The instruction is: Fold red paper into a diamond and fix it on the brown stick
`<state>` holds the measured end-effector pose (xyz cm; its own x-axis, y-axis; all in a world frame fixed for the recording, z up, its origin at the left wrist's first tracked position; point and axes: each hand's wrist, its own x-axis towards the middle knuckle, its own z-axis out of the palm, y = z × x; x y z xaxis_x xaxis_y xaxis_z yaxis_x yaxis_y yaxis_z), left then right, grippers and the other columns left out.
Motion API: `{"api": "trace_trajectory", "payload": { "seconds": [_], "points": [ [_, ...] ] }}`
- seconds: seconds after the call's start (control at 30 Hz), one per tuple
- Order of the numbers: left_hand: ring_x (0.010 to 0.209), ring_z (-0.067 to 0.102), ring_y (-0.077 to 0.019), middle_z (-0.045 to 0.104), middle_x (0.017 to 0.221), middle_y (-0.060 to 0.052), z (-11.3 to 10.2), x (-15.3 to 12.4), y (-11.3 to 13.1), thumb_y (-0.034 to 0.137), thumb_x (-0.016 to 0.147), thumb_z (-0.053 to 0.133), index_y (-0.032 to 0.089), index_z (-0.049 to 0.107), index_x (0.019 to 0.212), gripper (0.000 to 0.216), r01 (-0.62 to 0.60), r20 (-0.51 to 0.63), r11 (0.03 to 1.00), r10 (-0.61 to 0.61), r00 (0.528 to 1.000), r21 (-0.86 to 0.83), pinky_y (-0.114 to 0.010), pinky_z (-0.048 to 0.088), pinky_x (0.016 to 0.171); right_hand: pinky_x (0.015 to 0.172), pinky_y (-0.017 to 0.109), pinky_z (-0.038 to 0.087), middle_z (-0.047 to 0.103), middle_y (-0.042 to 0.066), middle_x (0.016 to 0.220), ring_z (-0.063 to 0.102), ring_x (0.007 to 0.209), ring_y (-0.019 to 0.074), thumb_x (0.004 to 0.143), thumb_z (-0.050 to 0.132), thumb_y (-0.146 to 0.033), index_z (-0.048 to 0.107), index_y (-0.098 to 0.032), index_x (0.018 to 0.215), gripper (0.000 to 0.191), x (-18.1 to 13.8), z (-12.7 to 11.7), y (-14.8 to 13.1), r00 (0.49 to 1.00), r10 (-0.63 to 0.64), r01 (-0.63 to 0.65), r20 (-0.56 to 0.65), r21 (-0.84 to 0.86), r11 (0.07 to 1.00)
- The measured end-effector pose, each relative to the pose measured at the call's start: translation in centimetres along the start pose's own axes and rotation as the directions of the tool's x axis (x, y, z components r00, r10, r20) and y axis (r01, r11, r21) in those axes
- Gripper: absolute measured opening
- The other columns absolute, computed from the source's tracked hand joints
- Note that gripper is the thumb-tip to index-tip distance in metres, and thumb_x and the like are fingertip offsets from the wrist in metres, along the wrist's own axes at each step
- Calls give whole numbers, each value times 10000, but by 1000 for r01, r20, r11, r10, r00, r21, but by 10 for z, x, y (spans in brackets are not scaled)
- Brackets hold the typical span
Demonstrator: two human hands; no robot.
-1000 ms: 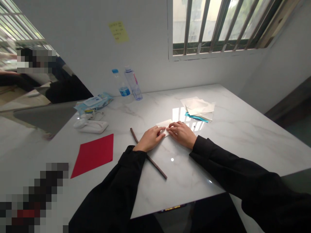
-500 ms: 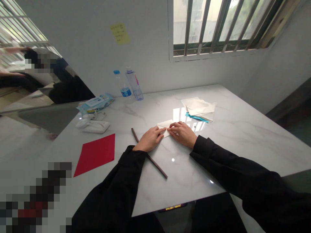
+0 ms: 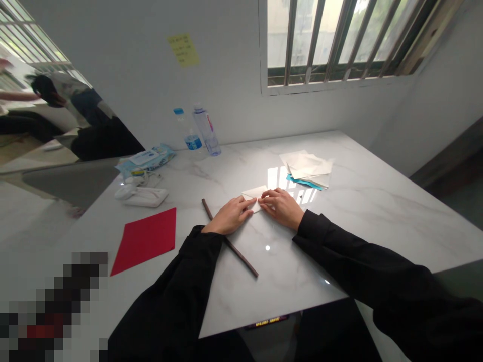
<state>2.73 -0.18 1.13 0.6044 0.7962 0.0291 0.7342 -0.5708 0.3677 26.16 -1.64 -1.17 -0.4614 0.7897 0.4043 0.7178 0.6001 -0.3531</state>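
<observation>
A small folded sheet of white paper lies on the table in front of me, its far part showing beyond my fingers. My left hand presses on its left side, with the index finger stretched along it and the thumb close by. From the right, my right hand has its fingertips bunched on the same paper. The fingertips of both hands nearly meet at its middle, hiding part of the folds. Under my left wrist runs a thin dark brown stick. To the left lies a flat red sheet of paper.
A pile of cream and blue papers lies behind my right hand on the marbled table. Two plastic bottles stand by the wall. At the left back are a wipes pack and a white device. People sit far left.
The view has shifted very slightly, so everything sits a little further left. Both hands stay on the folded paper with hardly any visible movement.
</observation>
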Motion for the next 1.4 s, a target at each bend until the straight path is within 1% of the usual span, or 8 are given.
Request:
{"api": "trace_trajectory", "payload": {
  "seconds": [0.2,0.4,0.53,0.73,0.87,1.03,1.2,1.4],
  "points": [
    [999,627,-257,667,1034,-81,5,2,1,398,1027,555,214,635,1426,447,11,-83,1000,-13,996,-20,-394,491,942,964,405,473,734,79,1190,584,1020,239,1051,582,-385,797,-234,1114,270,1,1,-3,999,33,-33,-7,-6,999],
    [1029,639,-258,681,1096,-92,8,4,0,394,1041,551,204,647,1414,429,17,-100,999,-21,995,-33,-400,491,962,991,424,467,726,85,1196,592,1060,257,1034,600,-449,774,-212,1112,304,2,1,-10,996,84,-84,0,-41,996],
    [956,635,-251,667,1008,-77,9,4,-1,409,1032,572,204,649,1414,440,5,-99,1000,-6,995,-9,-394,502,921,996,443,461,716,96,1210,592,1102,278,1019,613,-483,754,-214,1102,315,2,0,-16,993,120,-119,6,-77,990],
    [950,629,-242,654,1014,-73,6,3,0,382,1028,575,222,641,1426,434,-11,-88,1000,10,996,-13,-385,500,932,1002,469,460,712,100,1204,588,1124,303,994,637,-459,736,-204,1100,294,2,1,-24,986,169,-169,-9,-109,980],
    [963,626,-241,657,1025,-71,5,3,2,358,1018,583,234,636,1436,439,8,-78,1000,-10,997,-17,-382,495,940,1004,445,467,720,90,1189,597,1097,280,971,673,-395,747,-210,1104,239,3,1,-19,986,169,-169,-5,-47,984],
    [961,623,-243,658,1023,-74,4,3,3,332,1005,585,233,640,1437,446,31,-57,999,-33,998,-26,-384,493,937,981,401,490,746,77,1176,625,1026,238,961,649,-214,786,-213,1095,192,3,4,4,995,96,-96,-6,84,992],
    [965,623,-244,657,1023,-68,3,1,2,354,1007,577,247,647,1427,439,33,-63,999,-35,997,-44,-386,496,940,1001,408,509,757,72,1218,672,1041,224,988,585,-122,805,-239,1124,283,1,6,28,1000,-7,10,-15,214,977],
    [968,618,-245,651,1024,-74,2,2,1,346,1010,565,230,635,1442,453,32,-39,999,-34,999,-39,-386,491,935,999,413,531,732,68,1295,681,1061,210,995,500,-53,778,-284,1235,435,1,0,43,990,-130,114,56,230,967]
  ]
}}
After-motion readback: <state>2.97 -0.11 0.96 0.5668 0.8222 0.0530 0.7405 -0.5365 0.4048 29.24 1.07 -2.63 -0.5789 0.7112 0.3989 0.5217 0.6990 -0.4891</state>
